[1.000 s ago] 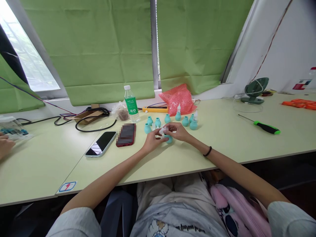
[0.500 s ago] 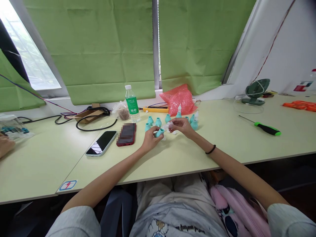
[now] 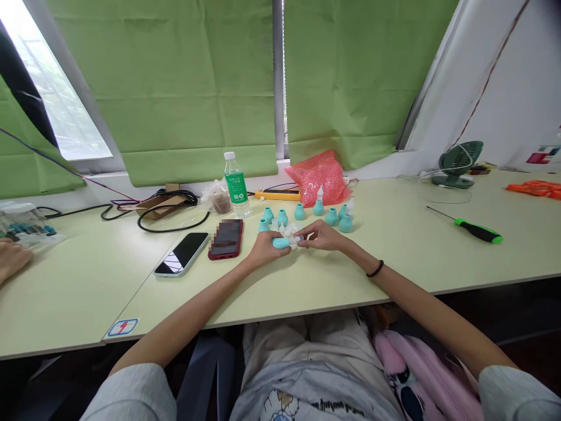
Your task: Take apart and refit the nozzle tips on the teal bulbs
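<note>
Two hands are meeting low over the table (image 3: 394,257). The left hand (image 3: 263,250) is gripping a teal bulb (image 3: 280,242) turned on its side, and the right hand (image 3: 323,237) is pinching a clear tip (image 3: 296,240) at the bulb's neck. More bulbs (image 3: 331,217) are standing just behind.

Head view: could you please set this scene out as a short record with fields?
Left hand: grips a teal bulb lying sideways
Right hand: pinches a small clear tip next to that bulb's end
Behind the hands: more bulbs standing on the table, some with tips fitted
Left of them: phones, water bottle
Right: screwdriver
Far left: another person's hand
</note>
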{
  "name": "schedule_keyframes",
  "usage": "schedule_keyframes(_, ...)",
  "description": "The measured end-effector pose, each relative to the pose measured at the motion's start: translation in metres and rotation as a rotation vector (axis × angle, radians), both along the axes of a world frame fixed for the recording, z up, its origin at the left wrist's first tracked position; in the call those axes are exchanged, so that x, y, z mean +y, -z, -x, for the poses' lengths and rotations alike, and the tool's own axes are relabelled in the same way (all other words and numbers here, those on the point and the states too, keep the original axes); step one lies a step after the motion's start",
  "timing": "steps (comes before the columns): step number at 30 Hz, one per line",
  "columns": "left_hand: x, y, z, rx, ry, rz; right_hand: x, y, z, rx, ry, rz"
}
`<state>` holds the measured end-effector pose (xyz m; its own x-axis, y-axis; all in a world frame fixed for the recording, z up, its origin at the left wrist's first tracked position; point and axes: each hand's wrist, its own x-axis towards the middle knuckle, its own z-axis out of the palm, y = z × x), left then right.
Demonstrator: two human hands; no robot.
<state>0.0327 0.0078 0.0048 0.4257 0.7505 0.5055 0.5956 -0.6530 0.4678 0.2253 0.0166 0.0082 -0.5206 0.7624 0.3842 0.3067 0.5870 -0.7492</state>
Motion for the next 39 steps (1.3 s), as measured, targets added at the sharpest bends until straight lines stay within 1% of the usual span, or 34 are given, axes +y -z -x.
schedule_keyframes(3,0.001,0.0,0.001,0.037,0.003,-0.02,0.0,0.002,0.002,-0.011,-0.026,0.016)
schedule_keyframes(8,-0.001,0.001,-0.001,0.103,-0.039,-0.081,-0.004,0.0,0.006,-0.001,-0.089,0.129)
schedule_keyframes(14,-0.005,0.001,0.0,0.284,-0.037,-0.191,-0.011,-0.009,0.006,-0.037,-0.167,0.276)
schedule_keyframes(17,-0.006,0.001,0.0,0.378,-0.028,-0.242,-0.011,-0.012,0.006,-0.031,-0.196,0.381)
schedule_keyframes(25,-0.011,-0.001,-0.004,0.619,-0.074,-0.411,-0.004,-0.009,0.005,0.078,-0.173,0.705)
schedule_keyframes(30,-0.014,-0.001,-0.007,0.72,-0.061,-0.445,-0.001,-0.009,0.003,0.084,-0.178,0.822)
schedule_keyframes(34,-0.013,0.001,-0.009,0.745,-0.014,-0.432,0.001,-0.008,0.003,0.048,-0.159,0.918)
schedule_keyframes(39,-0.015,0.002,-0.008,0.77,0.004,-0.495,0.005,-0.004,0.002,0.027,-0.168,0.986)
